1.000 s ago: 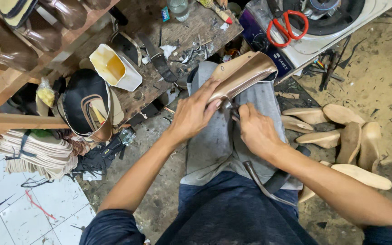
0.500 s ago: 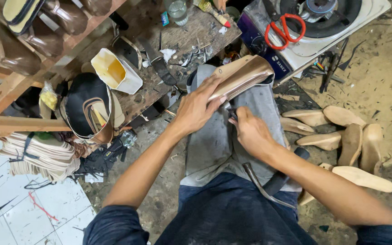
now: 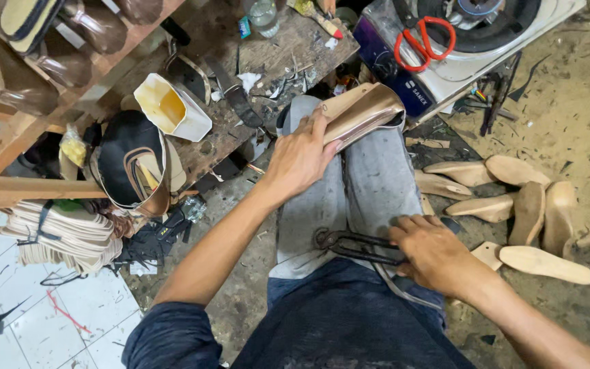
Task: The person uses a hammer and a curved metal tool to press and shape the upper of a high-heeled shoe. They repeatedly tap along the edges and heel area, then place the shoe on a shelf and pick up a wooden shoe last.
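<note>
I sit with a tan leather shoe upper on its last [image 3: 367, 109] resting across my knees in grey trousers. My left hand [image 3: 302, 154] presses down on the shoe's near end and holds it there. My right hand [image 3: 431, 249] lies on my right thigh, closed around the handles of dark metal pincers [image 3: 349, 244], whose jaws point left over my lap. The pincers are apart from the shoe.
A cluttered wooden bench [image 3: 274, 61] ahead holds a cream glue pot [image 3: 170, 108], a knife and scraps. Red scissors [image 3: 423, 39] lie on a white machine. Several wooden lasts [image 3: 513, 205] lie on the dirt floor at right. A rack of shoes [image 3: 49, 48] stands left.
My right hand has drawn back from the shoe to my thigh, bringing the pincers with it. My left hand stays on the shoe.
</note>
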A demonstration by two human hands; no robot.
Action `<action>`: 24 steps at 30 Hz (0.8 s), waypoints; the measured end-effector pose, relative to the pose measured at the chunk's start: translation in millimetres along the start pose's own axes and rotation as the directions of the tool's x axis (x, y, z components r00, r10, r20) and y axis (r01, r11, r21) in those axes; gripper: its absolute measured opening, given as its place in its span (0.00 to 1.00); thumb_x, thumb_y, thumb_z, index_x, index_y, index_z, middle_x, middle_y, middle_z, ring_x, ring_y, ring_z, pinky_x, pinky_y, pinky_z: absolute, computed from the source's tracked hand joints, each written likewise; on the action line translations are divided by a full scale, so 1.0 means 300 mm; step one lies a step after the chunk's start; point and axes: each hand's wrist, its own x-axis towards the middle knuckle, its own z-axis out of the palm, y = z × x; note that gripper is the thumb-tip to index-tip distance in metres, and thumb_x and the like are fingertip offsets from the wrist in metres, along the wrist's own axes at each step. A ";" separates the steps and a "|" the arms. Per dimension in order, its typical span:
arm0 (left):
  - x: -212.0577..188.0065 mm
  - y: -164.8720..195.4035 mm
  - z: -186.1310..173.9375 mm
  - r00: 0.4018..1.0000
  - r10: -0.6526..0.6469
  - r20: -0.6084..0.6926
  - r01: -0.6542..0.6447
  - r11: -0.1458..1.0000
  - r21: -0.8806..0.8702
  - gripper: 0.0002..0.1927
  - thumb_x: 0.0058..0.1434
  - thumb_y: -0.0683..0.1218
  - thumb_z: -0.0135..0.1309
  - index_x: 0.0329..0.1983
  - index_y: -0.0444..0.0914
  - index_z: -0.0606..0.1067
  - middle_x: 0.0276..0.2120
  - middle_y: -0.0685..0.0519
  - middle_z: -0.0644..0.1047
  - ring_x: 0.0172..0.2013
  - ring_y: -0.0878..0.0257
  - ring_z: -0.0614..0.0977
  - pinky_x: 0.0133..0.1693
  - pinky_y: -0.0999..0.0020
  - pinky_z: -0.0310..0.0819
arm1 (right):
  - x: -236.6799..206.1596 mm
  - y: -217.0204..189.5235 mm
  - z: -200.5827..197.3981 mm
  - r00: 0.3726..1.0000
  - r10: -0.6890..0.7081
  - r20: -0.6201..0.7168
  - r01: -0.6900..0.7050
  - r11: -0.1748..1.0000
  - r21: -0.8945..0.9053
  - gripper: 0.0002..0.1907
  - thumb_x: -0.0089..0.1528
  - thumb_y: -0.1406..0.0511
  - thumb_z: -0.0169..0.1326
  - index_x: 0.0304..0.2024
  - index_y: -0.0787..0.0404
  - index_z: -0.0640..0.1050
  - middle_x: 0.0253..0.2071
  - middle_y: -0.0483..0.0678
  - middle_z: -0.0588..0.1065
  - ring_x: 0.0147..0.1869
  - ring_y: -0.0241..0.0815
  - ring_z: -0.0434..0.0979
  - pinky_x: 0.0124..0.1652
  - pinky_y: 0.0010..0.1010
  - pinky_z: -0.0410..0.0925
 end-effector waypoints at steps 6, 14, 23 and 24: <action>-0.023 -0.031 -0.009 0.993 0.098 -0.072 -0.101 0.994 -0.039 0.32 0.67 0.54 0.58 0.66 0.33 0.62 0.60 0.35 0.72 0.54 0.39 0.79 0.50 0.48 0.76 | -0.075 0.101 0.155 0.960 -0.164 -0.226 0.121 0.973 -0.195 0.37 0.49 0.71 0.61 0.61 0.60 0.67 0.53 0.53 0.72 0.59 0.53 0.73 0.53 0.49 0.64; -0.136 -0.149 0.016 0.990 0.119 -0.076 -0.140 0.770 -0.622 0.38 0.56 0.46 0.67 0.69 0.36 0.68 0.60 0.44 0.79 0.58 0.56 0.81 0.60 0.65 0.74 | -0.214 0.195 -0.048 0.924 0.089 0.371 -0.103 0.995 0.016 0.24 0.55 0.62 0.59 0.55 0.45 0.77 0.37 0.48 0.80 0.48 0.44 0.83 0.50 0.34 0.71; -0.098 -0.139 0.148 0.991 0.132 -0.017 -0.085 0.528 -0.845 0.33 0.61 0.44 0.65 0.68 0.31 0.68 0.57 0.48 0.79 0.56 0.65 0.79 0.59 0.68 0.73 | -0.165 0.056 -0.058 0.386 0.055 -0.921 0.855 0.355 0.379 0.26 0.64 0.44 0.54 0.43 0.59 0.78 0.32 0.46 0.79 0.40 0.43 0.80 0.46 0.42 0.77; -0.095 -0.145 0.154 0.991 0.135 -0.025 -0.094 0.537 -0.838 0.33 0.61 0.44 0.65 0.68 0.31 0.69 0.57 0.48 0.79 0.55 0.64 0.79 0.59 0.68 0.72 | -0.127 0.053 -0.051 0.438 0.146 -0.887 0.860 0.219 0.461 0.26 0.63 0.45 0.55 0.42 0.62 0.78 0.33 0.47 0.79 0.39 0.42 0.79 0.43 0.40 0.76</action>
